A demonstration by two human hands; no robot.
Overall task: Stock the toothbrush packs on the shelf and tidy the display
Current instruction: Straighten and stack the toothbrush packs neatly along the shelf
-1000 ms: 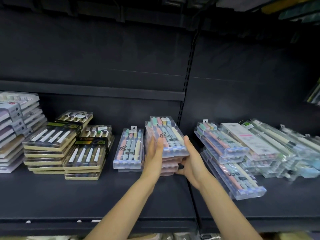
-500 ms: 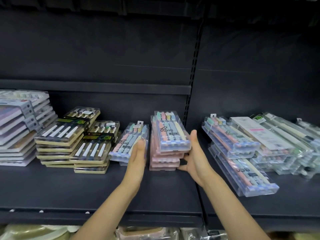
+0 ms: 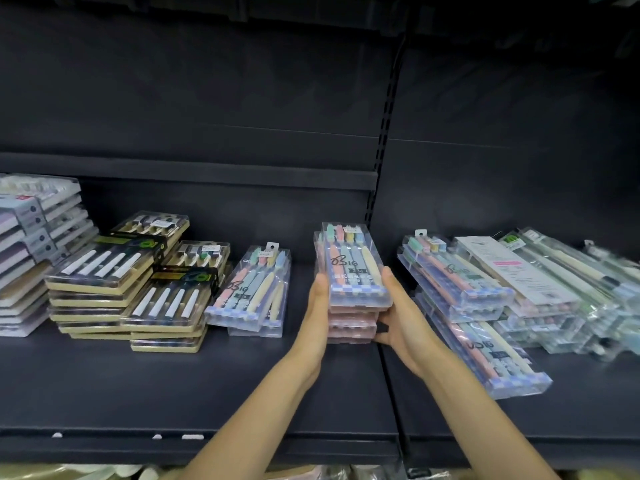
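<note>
A stack of toothbrush packs (image 3: 353,268) stands mid-shelf, a clear pack of pastel brushes on top and pink packs (image 3: 349,323) beneath. My left hand (image 3: 317,306) presses flat against the stack's left side, fingers straight up. My right hand (image 3: 398,310) cups the right side, thumb up along the top pack and fingers wrapped round the lower packs. To the left lies a low pile of the same pastel packs (image 3: 252,289), apart from the stack.
On the dark shelf (image 3: 173,382), black-and-gold packs (image 3: 104,271) and grey boxes (image 3: 27,237) are stacked at left. Right of the slotted upright (image 3: 381,150), more pastel packs (image 3: 453,278) are piled unevenly, one slanting pack (image 3: 495,358) reaching towards the front edge. Long clear packs (image 3: 571,289) lie far right.
My left hand left the low pastel pile and came back to the left side of the middle stack. My right hand stayed on the stack's right side.
</note>
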